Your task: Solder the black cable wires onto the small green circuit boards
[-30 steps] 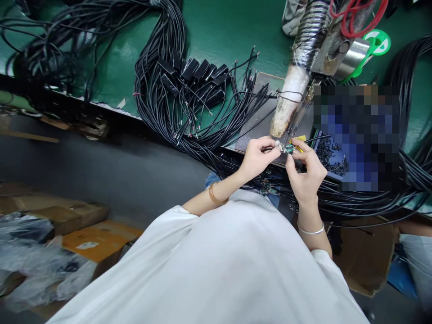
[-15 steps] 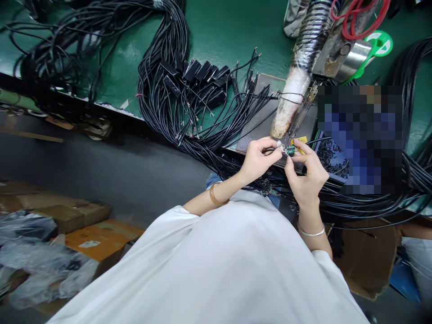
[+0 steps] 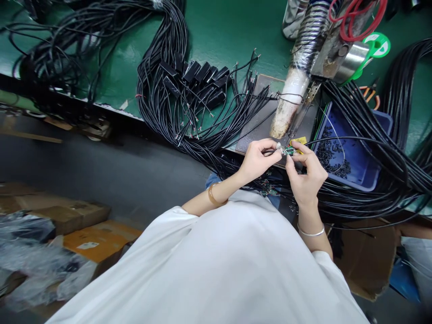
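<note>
My left hand (image 3: 258,159) is closed in a pinch on the end of a black cable, and a small white piece (image 3: 279,146) shows at its fingertips. My right hand (image 3: 306,173) faces it, thumb and fingers closed around a small green circuit board (image 3: 289,151). Thin bare wires lie between the two hands, touching the board; which fingertip presses which wire is too small to tell. Just beyond the fingers are a yellow piece (image 3: 299,141) and the stained tip of a white wrapped tube (image 3: 279,128).
Bundled black cables (image 3: 162,58) with black housings (image 3: 202,72) and stripped ends lie at left on the green table (image 3: 216,27). At right stands a blue tray (image 3: 373,175) of small black parts, crossed by cables. A solder spool (image 3: 353,60) hangs above. Cardboard boxes (image 3: 97,238) stand lower left.
</note>
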`<control>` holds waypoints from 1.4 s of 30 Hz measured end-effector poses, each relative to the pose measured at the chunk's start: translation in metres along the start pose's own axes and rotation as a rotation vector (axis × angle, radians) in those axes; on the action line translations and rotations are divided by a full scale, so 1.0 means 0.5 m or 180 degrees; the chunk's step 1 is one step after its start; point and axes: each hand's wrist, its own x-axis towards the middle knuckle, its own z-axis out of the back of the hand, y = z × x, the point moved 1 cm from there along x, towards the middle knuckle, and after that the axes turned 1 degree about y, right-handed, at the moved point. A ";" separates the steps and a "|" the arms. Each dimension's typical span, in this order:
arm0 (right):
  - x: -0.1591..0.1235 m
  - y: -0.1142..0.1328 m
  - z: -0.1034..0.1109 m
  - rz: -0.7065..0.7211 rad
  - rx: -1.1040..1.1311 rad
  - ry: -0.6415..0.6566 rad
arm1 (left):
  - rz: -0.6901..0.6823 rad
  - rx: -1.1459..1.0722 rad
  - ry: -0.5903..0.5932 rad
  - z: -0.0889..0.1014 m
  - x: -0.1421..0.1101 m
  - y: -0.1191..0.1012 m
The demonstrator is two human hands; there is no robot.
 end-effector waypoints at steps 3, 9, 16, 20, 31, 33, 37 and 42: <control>0.005 0.002 0.000 0.0071 -0.0055 -0.0034 | -0.0045 -0.0016 -0.0018 -0.001 0.002 0.001; 0.007 0.009 0.004 0.0138 -0.0131 -0.0004 | -0.0201 0.0190 -0.0060 0.001 0.001 -0.005; -0.004 0.011 0.005 0.0238 -0.0262 0.0158 | -0.0046 0.0166 -0.0027 0.003 -0.005 -0.012; -0.005 0.009 0.006 0.0145 -0.0220 0.0119 | 0.0004 0.0188 -0.0055 0.000 -0.007 -0.010; -0.005 0.002 0.006 0.0082 -0.0163 0.0045 | -0.0205 0.0507 0.0138 0.009 -0.013 -0.011; -0.006 0.001 0.005 0.0109 -0.0190 0.0030 | -0.0216 0.0588 0.0250 0.014 -0.009 -0.016; -0.005 0.001 0.004 0.0121 -0.0220 0.0038 | -0.0051 0.0482 0.0335 0.014 -0.001 -0.015; 0.002 0.002 0.002 0.0144 -0.0199 0.0006 | 0.0231 0.0009 0.0178 0.003 0.001 -0.005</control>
